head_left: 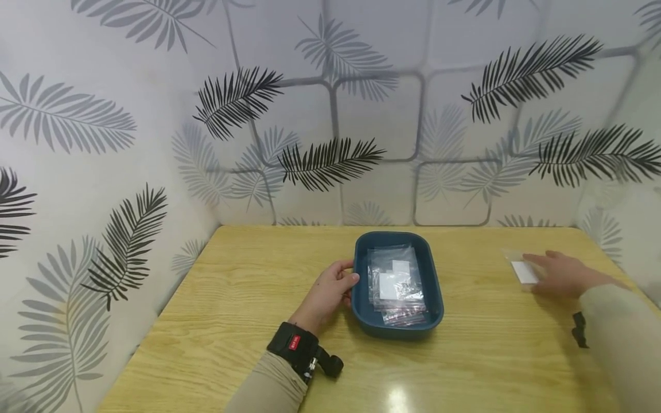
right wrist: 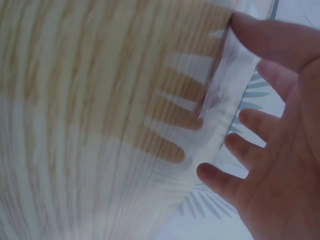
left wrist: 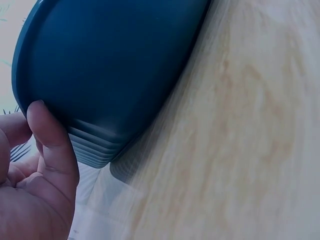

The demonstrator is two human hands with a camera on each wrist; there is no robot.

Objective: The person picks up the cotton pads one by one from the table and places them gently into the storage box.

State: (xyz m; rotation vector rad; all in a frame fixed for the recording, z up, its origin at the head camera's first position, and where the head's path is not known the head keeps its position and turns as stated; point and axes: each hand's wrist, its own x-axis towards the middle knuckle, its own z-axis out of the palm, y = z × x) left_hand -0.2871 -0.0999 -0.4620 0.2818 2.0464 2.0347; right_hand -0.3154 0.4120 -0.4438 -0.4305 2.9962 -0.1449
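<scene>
A dark blue plastic bin (head_left: 364, 324) stands at the middle of the table, holding several clear zip bags (head_left: 397, 258) with white labels. My left hand (head_left: 330, 287) holds its left side. In the left wrist view the thumb (left wrist: 52, 135) lies against the outer wall, with an index finger behind. Far right, my right hand (head_left: 560, 275), blurred, is over another clear zip bag (head_left: 524, 272) with a white label. In the right wrist view the thumb tip is at the edge of that bag (right wrist: 222, 80), close over the table; the other fingers are spread.
The light wooden table (head_left: 248, 258) meets a wall (head_left: 372, 126) with a feather pattern at the back and sides. Black straps with small cameras sit on both wrists, the left strap (head_left: 294, 347) showing most fully.
</scene>
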